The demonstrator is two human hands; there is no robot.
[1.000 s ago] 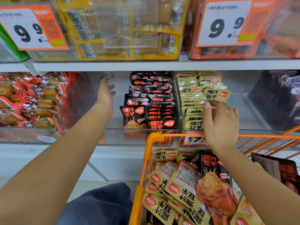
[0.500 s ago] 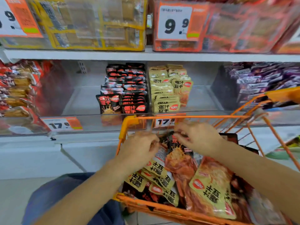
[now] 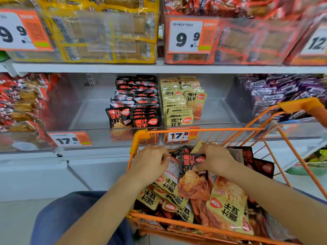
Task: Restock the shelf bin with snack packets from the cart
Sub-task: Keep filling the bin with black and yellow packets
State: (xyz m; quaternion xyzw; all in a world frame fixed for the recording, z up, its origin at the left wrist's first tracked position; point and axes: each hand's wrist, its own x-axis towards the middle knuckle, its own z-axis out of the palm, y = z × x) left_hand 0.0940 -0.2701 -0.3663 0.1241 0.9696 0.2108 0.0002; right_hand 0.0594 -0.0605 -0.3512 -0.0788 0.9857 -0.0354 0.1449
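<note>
An orange wire cart (image 3: 139,138) stands in front of me, full of beige and black snack packets. My left hand (image 3: 150,161) is inside the cart at its far left, fingers curled on the edge of a beige packet (image 3: 170,175). My right hand (image 3: 216,159) grips the top corner of a black packet (image 3: 192,175), which stands tilted above the pile. On the middle shelf a clear bin (image 3: 99,110) holds rows of black packets (image 3: 139,103). Beside it on the right are rows of beige packets (image 3: 177,106).
Red packets (image 3: 19,103) fill the bin at left and purple packets (image 3: 276,92) the bin at right. The upper shelf (image 3: 159,68) carries yellow and red bins with 9.9 price tags. A 17.8 tag (image 3: 70,139) hangs on the bin front. My knee (image 3: 70,214) is lower left.
Both hands have come down from the shelf bins into the cart. My right hand has taken hold of a black packet and lifted its top end.
</note>
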